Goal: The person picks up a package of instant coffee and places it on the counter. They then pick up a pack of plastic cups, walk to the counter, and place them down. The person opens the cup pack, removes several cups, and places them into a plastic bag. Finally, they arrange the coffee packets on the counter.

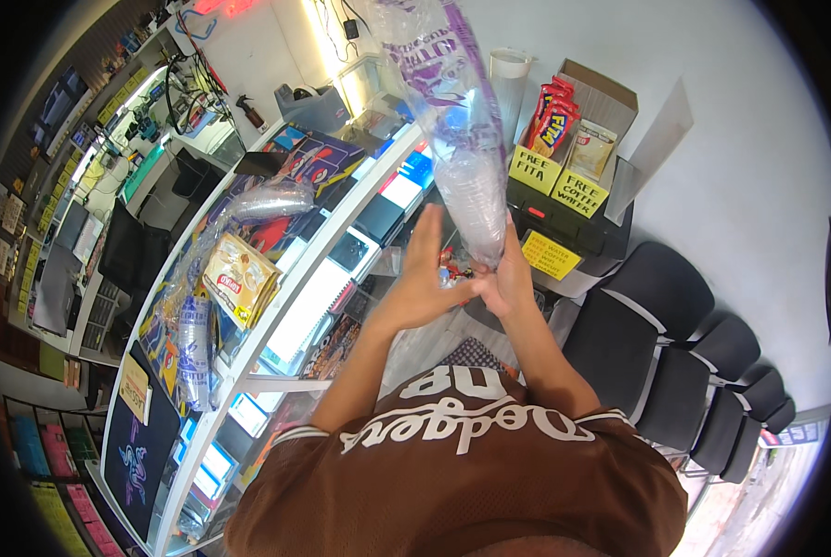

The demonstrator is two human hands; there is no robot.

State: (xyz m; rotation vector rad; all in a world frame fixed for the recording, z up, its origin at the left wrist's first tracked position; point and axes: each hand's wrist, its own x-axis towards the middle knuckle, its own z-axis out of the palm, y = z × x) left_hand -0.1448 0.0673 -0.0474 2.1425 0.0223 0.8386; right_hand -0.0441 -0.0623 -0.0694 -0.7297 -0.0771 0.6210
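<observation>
A long clear plastic sleeve of stacked clear cups (471, 190), printed in purple, stands upright in front of me and runs out past the top edge. My right hand (510, 283) grips its lower end, fingers partly hidden behind the plastic. Beside the sleeve, my left hand (423, 283) has its fingers stretched upward and its thumb reaching toward the right hand. On the glass counter to the left lie a second sleeve of cups (194, 348), a crumpled clear plastic sleeve (271, 200) and a yellow-and-white pack of sachets (239, 278).
At the far right, a box (610, 93) with red snack packs and yellow signs sits on a black container (568, 221). A white cylinder (508, 70) stands beside it. Black chairs (610, 343) line the right wall. The lit glass counter (276, 320) curves along my left.
</observation>
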